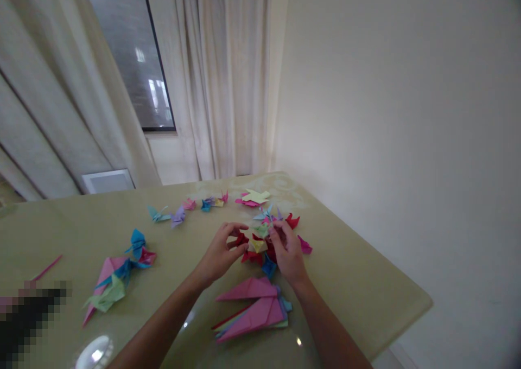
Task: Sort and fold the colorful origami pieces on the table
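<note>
A small heap of folded paper cranes lies between my hands on the table. My left hand (220,254) is at the heap's left side, thumb and fingers apart around a dark red paper crane (241,239); firm contact is unclear. My right hand (290,252) pinches the edge of a light green paper crane (261,230) at the heap's right. Below that sits a yellow paper crane (258,245), with a blue paper crane (268,266) nearer me. Pink folded paper pieces (260,312) lie stacked over other colours in front of my wrists.
Several paper cranes, including a purple one (178,216), form a row towards the back. More folded papers (108,296) lie at left, near a pink strip (48,267). A pixelated dark shape covers the lower left. The table (358,282) borders a white wall (386,114).
</note>
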